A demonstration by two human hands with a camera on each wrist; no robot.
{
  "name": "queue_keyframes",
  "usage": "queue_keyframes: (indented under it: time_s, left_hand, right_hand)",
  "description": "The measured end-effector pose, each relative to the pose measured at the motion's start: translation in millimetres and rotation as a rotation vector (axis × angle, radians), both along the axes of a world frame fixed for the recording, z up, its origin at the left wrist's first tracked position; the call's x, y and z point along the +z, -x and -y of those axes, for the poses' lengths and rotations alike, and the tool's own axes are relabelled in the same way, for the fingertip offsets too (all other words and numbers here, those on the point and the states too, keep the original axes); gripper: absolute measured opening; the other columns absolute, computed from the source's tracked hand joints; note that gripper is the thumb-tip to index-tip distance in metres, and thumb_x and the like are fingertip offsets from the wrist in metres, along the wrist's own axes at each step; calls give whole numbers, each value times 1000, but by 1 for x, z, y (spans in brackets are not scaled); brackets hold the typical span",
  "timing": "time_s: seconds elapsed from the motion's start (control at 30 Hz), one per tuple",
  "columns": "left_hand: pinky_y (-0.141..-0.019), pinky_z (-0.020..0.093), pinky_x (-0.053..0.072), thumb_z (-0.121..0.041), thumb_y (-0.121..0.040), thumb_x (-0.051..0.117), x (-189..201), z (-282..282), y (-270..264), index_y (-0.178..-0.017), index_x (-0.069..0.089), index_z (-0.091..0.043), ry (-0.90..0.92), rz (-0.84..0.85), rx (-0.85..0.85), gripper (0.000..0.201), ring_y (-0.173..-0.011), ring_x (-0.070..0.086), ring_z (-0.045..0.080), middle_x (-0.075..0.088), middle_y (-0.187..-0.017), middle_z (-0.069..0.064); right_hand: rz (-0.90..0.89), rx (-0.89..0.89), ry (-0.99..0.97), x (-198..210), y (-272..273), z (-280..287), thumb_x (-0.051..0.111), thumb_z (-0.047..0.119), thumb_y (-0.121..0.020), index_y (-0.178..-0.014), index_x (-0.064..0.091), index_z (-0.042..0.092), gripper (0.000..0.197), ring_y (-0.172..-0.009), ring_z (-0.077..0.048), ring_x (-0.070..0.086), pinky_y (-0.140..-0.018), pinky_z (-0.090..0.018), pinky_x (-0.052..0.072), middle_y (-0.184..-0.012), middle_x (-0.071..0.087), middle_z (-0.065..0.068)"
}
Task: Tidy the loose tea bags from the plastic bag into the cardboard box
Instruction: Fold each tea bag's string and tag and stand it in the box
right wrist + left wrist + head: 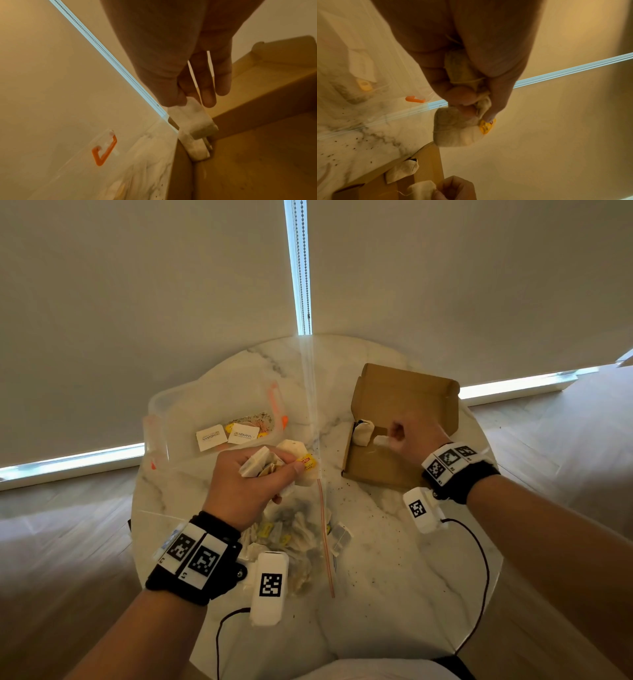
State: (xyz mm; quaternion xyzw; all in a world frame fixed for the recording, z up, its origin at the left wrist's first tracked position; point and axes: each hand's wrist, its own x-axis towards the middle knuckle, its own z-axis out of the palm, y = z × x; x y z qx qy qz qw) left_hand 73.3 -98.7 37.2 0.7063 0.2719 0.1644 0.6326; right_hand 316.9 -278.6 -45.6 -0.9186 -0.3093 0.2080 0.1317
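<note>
Open brown cardboard box (pixel 404 395), lid flap up; one beige tea bag (pixel 363 433) stands against its left wall, another (pixel 380 440) just above the floor. Bunched tea bags (pixel 274 465), yellow tag, left of box. Clear plastic bag (pixel 294 539) with more bags lies nearer, left of box.

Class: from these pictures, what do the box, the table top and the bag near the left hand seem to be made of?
Box: brown cardboard, matt, with folded flaps.
Table top: glossy white with grey veins, probably marble or an imitation.
Bag: clear, thin plastic; tea bags show through.
</note>
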Motion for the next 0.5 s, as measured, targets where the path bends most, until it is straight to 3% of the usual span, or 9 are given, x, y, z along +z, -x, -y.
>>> queue_keyframes:
  time_s: [0.23, 0.43, 0.5]
  left_hand:
    - [-44, 27, 45, -3, -80, 78, 3, 4, -1, -74, 74, -6, -1, -1, -5, 7, -49, 55, 18, 66, -60, 6]
    - [-43, 26, 45, -4, -79, 79, 4, 6, -1, -75, 74, -4, -1, -10, -14, 6, -49, 55, 17, 67, -60, 5]
    - [-43, 25, 45, -4, -79, 79, 4, 6, -1, -75, 74, -5, -1, -17, -15, 6, -49, 55, 17, 68, -61, 6]
  right_hand:
    - [8, 9, 50, -1, 2, 1, 63, 26, -91, -86, 62, 20, 8, -81, -19, 62, -79, -34, 55, -85, 64, -2]
    - [-102, 33, 74, -20, 29, -22, 69, 29, -87, -87, 64, 20, 10, -80, -18, 62, -76, -31, 54, -88, 65, -1]
    - [-115, 28, 93, -29, 38, -27, 69, 27, -86, -84, 63, 22, 9, -79, -17, 61, -69, -28, 50, -88, 65, 0]
